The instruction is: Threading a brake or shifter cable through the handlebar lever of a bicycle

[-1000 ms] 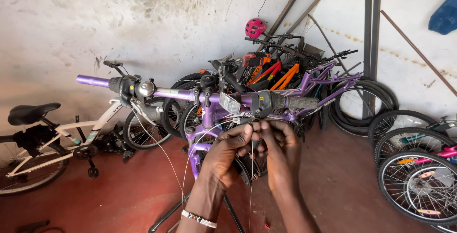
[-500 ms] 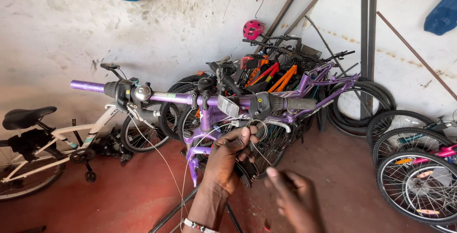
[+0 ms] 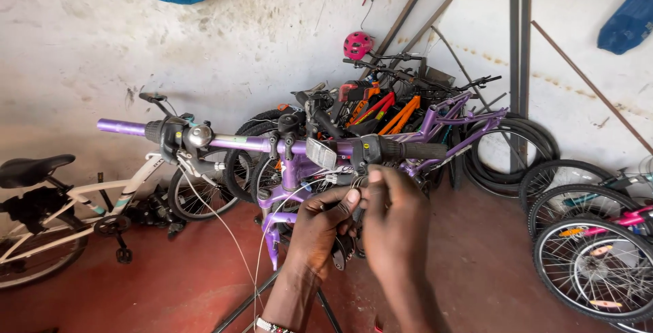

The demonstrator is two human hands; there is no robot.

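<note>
Under the right grip of the purple handlebar [image 3: 272, 144], a thin cable [image 3: 235, 241] is pinched by the left hand [image 3: 323, 227]; the right hand [image 3: 394, 217], lower half a second ago, is raised again and closed beside it, so two-handed cable work is resumed.

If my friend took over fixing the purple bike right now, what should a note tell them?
Left hand: fingers pinched at the brake lever area under the purple handlebar. Right hand: closed beside it, just below the black grip; what it holds is hidden. Thin cables hang loose from the left lever down toward the floor. The silver bell is mounted. Done: bar and levers fitted. Left: the loose cables are not yet tidied.
</note>
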